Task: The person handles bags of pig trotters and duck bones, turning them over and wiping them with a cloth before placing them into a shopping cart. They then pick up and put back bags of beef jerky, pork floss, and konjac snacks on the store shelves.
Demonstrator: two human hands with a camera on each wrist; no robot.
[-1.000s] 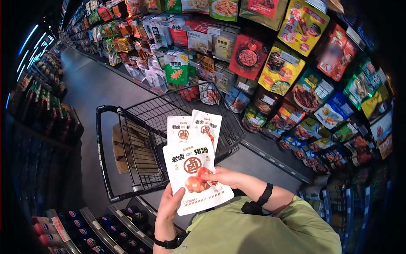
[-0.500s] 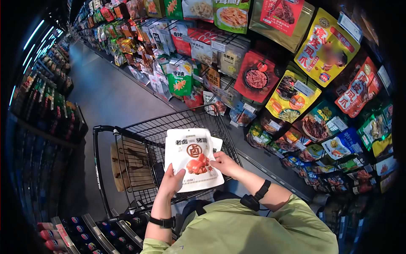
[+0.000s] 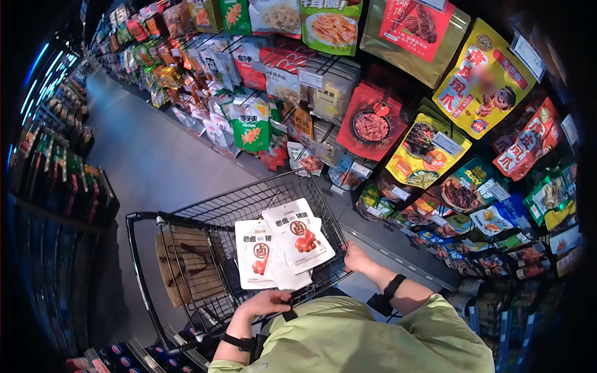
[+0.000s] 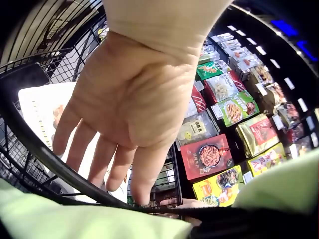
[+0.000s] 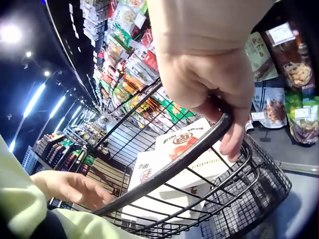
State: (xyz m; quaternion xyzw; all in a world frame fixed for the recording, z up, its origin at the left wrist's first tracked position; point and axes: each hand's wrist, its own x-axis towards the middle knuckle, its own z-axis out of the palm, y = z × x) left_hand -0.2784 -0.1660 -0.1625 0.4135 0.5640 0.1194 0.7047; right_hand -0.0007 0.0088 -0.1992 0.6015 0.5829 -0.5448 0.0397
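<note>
Several white food packets (image 3: 300, 241) with red pictures lie overlapping in the black wire shopping cart (image 3: 205, 214), in front of the body. My right hand (image 3: 357, 257) is at the cart's right front edge; in the right wrist view, the fingers of that hand (image 5: 214, 82) curl round the black rim (image 5: 184, 160). At the cart's near side is my left hand (image 3: 267, 303), holding nothing. Seen in the left wrist view, the left hand (image 4: 129, 99) has its fingers extended, palm showing, just over the rim, with a white packet (image 4: 42, 112) beyond it.
Hanging snack packets fill the shelf wall (image 3: 373, 118) along the right. A brown slatted piece (image 3: 189, 267) shows at the cart's handle end. Floor (image 3: 146, 133) runs down the aisle, with dark shelves (image 3: 56, 186) on the left and bottles at the lower left.
The white packets have gone from both hands down into the cart, where they now lie fanned out. My right hand has moved right to the cart rim; my left has let go and drawn back.
</note>
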